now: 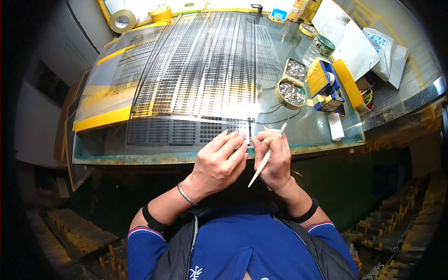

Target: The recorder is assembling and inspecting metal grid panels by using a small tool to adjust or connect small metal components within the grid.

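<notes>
A clear film sheet [163, 135] printed with rows of dark patterns lies on the glass tabletop. My left hand [220, 157] rests over its front right corner, fingers extended and slightly fanned, fingertips touching the film. Just to the right, my right hand [274, 156] is closed around a slim white pen-shaped tool [261, 169] with a thin pointed tip. The tool slants across my fingers, its tip up and away to the right, its tapered end toward me. My right thumb and forefinger meet close to a short dark strip [250, 125] at the film's edge; whatever lies between them is hidden.
Another patterned film [196, 70] covers much of the glass, under bright glare. Tape rolls [123, 21] stand at the far left. Two containers of speckled granules [292, 92], a blue and yellow tape dispenser [322, 79], a jar [322, 45] and a small white block [335, 126] stand right.
</notes>
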`<state>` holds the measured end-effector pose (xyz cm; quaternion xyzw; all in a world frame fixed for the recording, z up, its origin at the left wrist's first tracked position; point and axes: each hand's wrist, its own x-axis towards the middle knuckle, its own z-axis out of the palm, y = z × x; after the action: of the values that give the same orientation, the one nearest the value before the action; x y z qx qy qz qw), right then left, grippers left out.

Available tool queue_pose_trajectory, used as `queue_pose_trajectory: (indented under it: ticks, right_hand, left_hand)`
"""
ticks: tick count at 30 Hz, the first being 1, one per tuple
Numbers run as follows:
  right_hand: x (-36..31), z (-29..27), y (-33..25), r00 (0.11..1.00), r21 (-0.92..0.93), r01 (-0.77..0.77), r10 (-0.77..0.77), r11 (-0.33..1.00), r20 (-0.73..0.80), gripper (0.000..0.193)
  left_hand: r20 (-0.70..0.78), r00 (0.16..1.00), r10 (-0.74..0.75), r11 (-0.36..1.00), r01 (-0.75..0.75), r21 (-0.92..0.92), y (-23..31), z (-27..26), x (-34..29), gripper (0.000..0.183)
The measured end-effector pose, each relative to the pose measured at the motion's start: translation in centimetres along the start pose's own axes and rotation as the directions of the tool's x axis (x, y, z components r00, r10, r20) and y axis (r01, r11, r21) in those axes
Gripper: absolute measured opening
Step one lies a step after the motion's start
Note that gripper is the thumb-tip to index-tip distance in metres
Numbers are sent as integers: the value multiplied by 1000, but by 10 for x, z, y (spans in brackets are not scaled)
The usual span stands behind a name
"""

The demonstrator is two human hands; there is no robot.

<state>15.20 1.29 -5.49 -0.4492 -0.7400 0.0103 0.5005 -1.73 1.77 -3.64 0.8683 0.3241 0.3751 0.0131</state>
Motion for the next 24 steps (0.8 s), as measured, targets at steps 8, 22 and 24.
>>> queue_pose_trajectory:
  ticks: [8,22,24]
  right_hand:
    - [2,-3,5,988,-22,-100,97,995,-121,21]
    - [-21,-103,55,770,170,-214,273,962,-576,16]
    - [-40,-143,83,653,5,-360,256,933,-713,13]
  left_hand:
    - [-8,1000,-18,999,18,-32,0,-1,0,15]
    - [102,961,-257,933,274,-233,-4,1,25,12]
    - [156,935,-318,890,351,-290,1,-4,31,11]
